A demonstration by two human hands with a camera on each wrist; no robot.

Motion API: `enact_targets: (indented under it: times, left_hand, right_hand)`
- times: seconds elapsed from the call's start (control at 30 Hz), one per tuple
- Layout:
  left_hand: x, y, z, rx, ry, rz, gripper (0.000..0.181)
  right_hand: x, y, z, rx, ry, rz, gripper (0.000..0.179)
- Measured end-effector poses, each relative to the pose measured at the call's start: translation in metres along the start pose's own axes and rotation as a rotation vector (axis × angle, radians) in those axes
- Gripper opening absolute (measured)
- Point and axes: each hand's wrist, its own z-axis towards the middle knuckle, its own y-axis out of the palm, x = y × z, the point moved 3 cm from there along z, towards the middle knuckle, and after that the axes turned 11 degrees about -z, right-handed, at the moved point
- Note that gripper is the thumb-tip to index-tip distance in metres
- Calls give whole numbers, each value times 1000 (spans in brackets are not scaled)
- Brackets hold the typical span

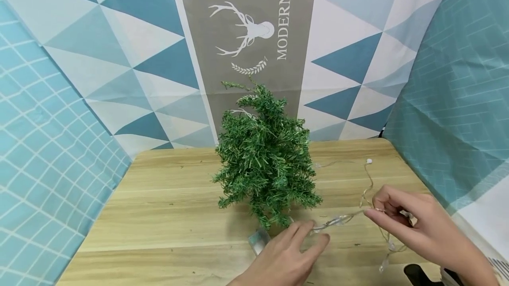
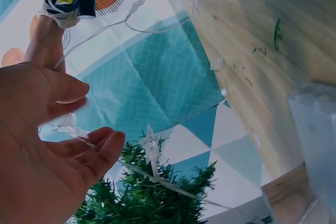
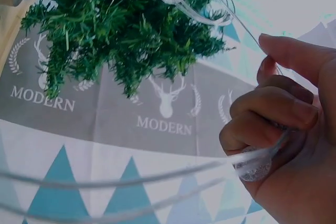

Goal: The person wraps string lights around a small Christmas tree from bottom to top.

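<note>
Head view showed our right grip (image 1: 415,226) pinching the light string (image 1: 338,220), which ran leftward to our loosely spread left grip (image 1: 285,253).

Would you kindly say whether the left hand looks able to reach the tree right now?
Probably yes: the left hand is close in front of the tree and nothing bulky seems to block it, though the string of lights might snag.

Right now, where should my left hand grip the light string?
Probably pinch the light string at its bunched stretch beside your left hand, coming from the near side: it runs across to your right hand, while the tree stands beyond.
</note>
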Motion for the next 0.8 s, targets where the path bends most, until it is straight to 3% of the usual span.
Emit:
enact_targets:
  times: [0.13,0.37,0.57,0.8]
  left_hand:
    - [2,-1,6,41,11,109,35]
    - [3,-13,11,16,12,175,37]
    - [2,-26,14,75,9,118,27]
    - [-15,-27,0,238,13,35,24]
  right_hand:
    - [-10,-5,1,37,-40,2,34]
    - [-19,-5,7,-3,-94,-19,29]
    - [-22,-8,10,-71,-100,-98,35]
    - [-19,-12,17,-102,-161,-117,32]
